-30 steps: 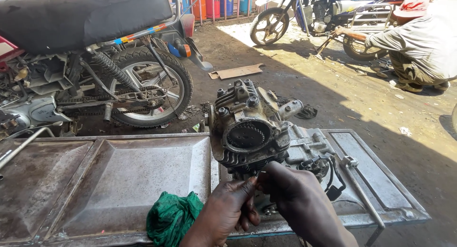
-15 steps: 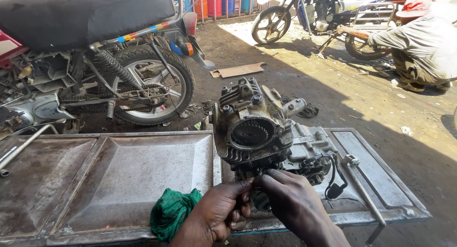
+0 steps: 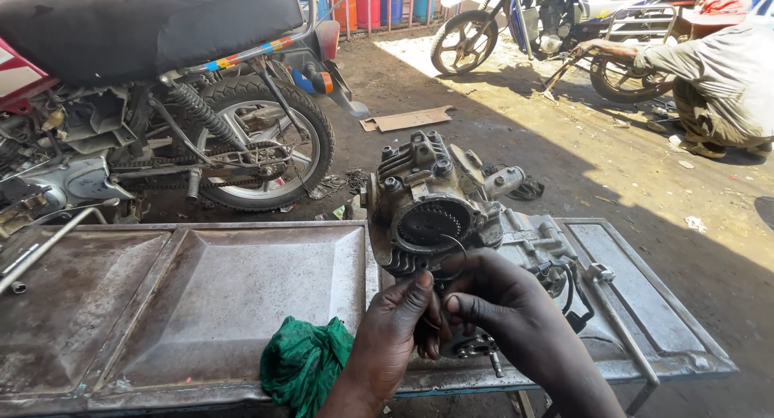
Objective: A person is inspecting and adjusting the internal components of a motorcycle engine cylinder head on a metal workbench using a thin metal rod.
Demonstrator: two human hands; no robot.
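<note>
While the motorcycle engine (image 3: 439, 212) is standing on the dented metal tabletop (image 3: 201, 297) with its round toothed opening facing the camera, both hands are working just below that opening. The left hand (image 3: 395, 325) is closing thumb and forefinger against the lower fins of the engine; whether it is pinching a small part cannot be told. The right hand (image 3: 504, 305) is curling around a thin wire ring (image 3: 458, 249) that is arching up in front of the engine's opening. Judged from this pose, a fitting of this kind is going best when the ring is being kept square to the opening and both thumbs are pressing evenly, so that it is not springing away. A small bolted metal part (image 3: 476, 347) is lying below the engine, at the tabletop's near edge. A green rag (image 3: 302, 366) is sitting to the lower left of the engine, and a long-handled tool (image 3: 617, 321) is resting to its right. A parked motorcycle (image 3: 161, 87) is standing behind the engine to its left; another person (image 3: 717, 71) is crouching far behind it to the right.
</note>
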